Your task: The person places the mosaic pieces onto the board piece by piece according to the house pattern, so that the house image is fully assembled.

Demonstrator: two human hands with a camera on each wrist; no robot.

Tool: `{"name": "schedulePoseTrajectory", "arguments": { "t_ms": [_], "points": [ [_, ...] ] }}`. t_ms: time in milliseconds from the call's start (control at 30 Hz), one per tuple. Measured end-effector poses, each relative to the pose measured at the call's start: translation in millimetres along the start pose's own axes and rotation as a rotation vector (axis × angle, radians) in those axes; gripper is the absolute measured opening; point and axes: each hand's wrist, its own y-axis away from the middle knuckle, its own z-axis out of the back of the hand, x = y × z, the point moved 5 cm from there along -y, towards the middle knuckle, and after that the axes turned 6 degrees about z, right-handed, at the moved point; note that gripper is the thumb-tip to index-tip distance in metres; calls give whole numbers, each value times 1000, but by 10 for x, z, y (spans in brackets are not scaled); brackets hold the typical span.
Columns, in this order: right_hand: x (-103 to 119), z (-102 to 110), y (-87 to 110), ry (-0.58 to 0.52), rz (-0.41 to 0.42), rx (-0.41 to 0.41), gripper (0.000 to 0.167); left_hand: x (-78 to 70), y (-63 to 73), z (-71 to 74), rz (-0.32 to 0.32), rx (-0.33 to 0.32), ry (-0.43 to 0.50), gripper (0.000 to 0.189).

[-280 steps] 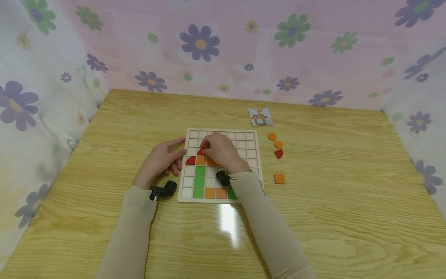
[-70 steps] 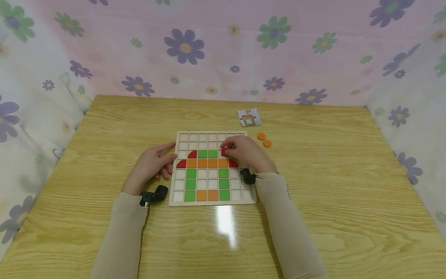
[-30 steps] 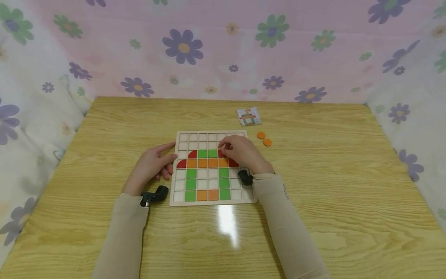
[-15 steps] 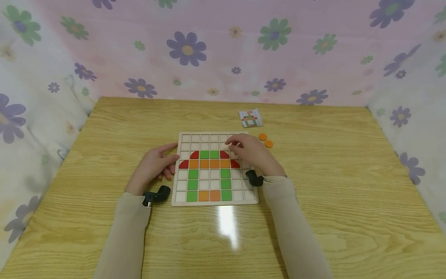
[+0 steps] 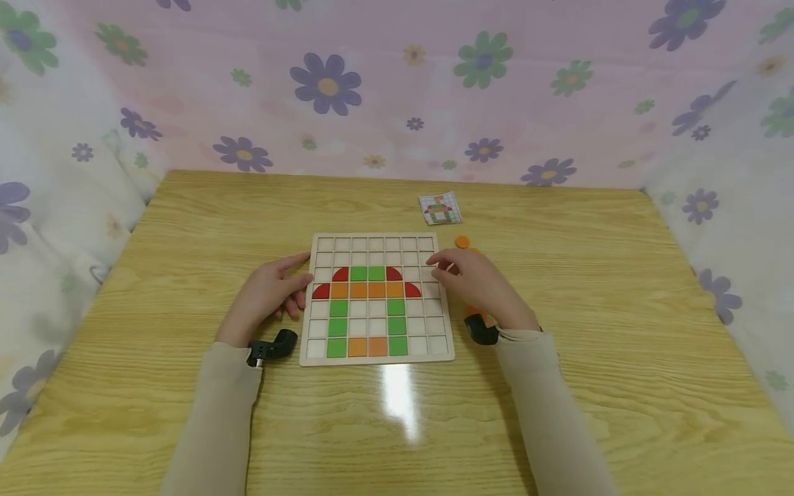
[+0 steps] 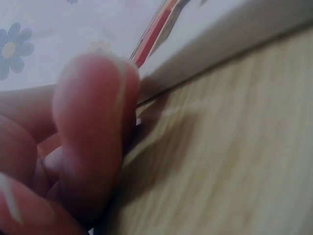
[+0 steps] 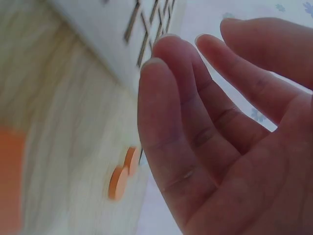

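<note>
A wooden grid board [image 5: 418,326] lies on the table, its cells partly filled with green, orange and red pieces. A red quarter-round piece [image 5: 393,274] sits in a cell right of two green squares [image 5: 367,273]. My left hand [image 5: 263,296] rests at the board's left edge, thumb and forefinger touching it; the left wrist view shows a fingertip [image 6: 95,93] at the board's side [image 6: 195,68]. My right hand [image 5: 474,282] hovers over the board's right edge with fingers loosely bent. Nothing lies between its fingers [image 7: 161,107] in the right wrist view.
Two orange discs [image 7: 117,182] lie on the table right of the board, one partly hidden by the right hand in the head view. An orange square [image 7: 10,181] lies near the right wrist. A small pattern card [image 5: 440,208] lies behind the board. A flowered curtain [image 5: 384,89] hangs behind.
My right hand set a red quarter-round into the upper red-green row, let it go and moved right, off it. The loose red piece seen earlier beside the discs is gone. The left hand stayed.
</note>
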Motion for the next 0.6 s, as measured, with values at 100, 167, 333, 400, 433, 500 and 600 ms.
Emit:
{"name": "schedulePoseTrajectory", "arguments": {
  "t_ms": [100, 167, 333, 400, 433, 500, 600],
  "points": [
    [-64, 7, 93, -5, -9, -8, 26, 6, 13, 16, 5, -5, -1, 53],
    [-108, 20, 152, 3, -17, -10, 26, 10, 5, 17, 6, -4, -1, 53],
    [-189, 39, 275, 34, -22, 0, 25, 6, -1, 24, 9, -6, -16, 51],
    [-222, 46, 321, 48, -27, 5, 24, -1, 4, 26, 11, 0, -14, 50],
    [-244, 43, 337, 56, -29, 9, 24, -4, 8, 27, 12, 2, -11, 49],
    [-287, 40, 367, 66, -26, 14, 24, -10, 15, 30, 14, 2, -6, 49],
    [-354, 35, 413, 83, -20, 27, 23, -11, 19, 17, 14, 6, 13, 50]
  ]
}}
